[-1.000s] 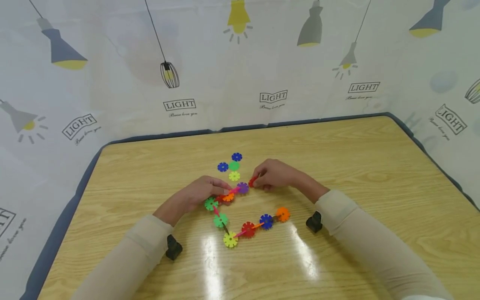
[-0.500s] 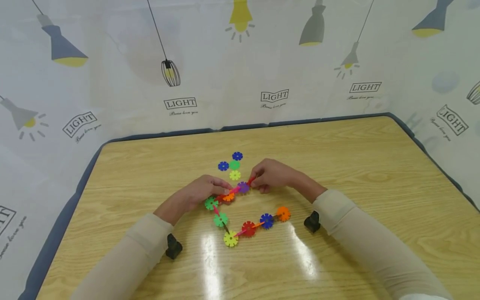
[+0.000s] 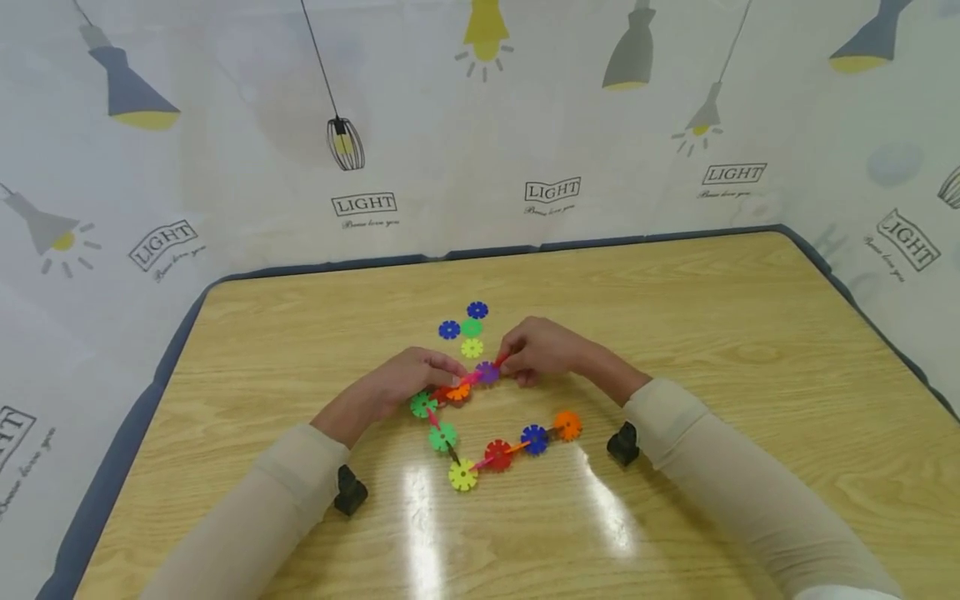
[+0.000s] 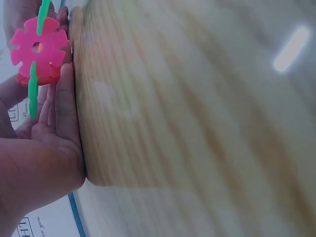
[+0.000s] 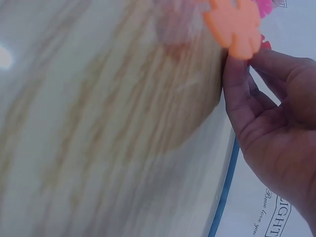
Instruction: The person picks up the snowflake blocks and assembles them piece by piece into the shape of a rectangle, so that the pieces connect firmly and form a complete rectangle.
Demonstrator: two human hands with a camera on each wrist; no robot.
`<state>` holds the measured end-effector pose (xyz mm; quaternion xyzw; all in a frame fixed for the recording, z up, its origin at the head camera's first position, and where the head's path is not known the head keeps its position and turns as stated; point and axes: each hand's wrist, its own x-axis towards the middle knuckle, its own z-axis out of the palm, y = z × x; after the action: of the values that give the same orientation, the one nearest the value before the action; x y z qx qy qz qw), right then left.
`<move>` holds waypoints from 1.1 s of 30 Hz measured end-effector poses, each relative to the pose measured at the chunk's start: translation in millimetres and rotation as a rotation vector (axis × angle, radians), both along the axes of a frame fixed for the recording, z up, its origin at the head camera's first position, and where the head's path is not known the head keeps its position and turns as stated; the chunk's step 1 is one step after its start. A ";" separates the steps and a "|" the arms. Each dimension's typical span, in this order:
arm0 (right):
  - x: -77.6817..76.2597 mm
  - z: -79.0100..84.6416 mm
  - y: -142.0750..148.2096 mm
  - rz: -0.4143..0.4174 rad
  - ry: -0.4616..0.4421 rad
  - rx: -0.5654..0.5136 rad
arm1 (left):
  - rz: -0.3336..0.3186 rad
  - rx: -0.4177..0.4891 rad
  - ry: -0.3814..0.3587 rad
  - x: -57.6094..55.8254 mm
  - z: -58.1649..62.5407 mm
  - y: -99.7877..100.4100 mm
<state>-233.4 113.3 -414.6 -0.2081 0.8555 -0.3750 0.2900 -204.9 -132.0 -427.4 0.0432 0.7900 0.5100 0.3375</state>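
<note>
A curved chain of notched plastic discs lies on the table, running from an orange disc [image 3: 567, 426] past a yellow disc [image 3: 462, 475] and green discs [image 3: 442, 437] up to a purple disc [image 3: 487, 372]. My left hand [image 3: 401, 383] pinches the chain's upper arm near a pink disc [image 3: 471, 379]; in the left wrist view a pink disc [image 4: 39, 44] has green discs slotted into it edge-on. My right hand [image 3: 546, 350] pinches a red disc [image 3: 502, 361] against the purple disc's right edge. That red disc is mostly hidden by my fingers.
Loose discs lie behind the hands: two blue discs [image 3: 449, 330], a green disc [image 3: 472, 327] and a yellow disc [image 3: 472, 348]. The wood-grain table [image 3: 675, 300] meets a printed cloth backdrop [image 3: 450, 167] at its far edge.
My right hand has brought the red disc slightly left, from apart to touching the purple disc, and the disc has turned edge-on. My left hand keeps its hold on the chain.
</note>
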 end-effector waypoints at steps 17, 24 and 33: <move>0.1 1.1 -11.9 0.108 0.046 -0.058 | -0.029 0.049 -0.036 -2.4 -3.6 -3.2; -5.7 6.6 -16.8 0.127 0.038 0.015 | -0.022 0.075 -0.020 -1.9 -2.2 -1.8; -25.1 6.2 -14.8 0.123 -0.058 0.000 | -0.028 0.074 -0.027 -0.5 0.3 -1.2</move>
<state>-258.5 98.5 -408.4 -0.2493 0.8323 -0.3626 0.3372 -205.4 -133.3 -427.1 0.0599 0.7655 0.5345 0.3533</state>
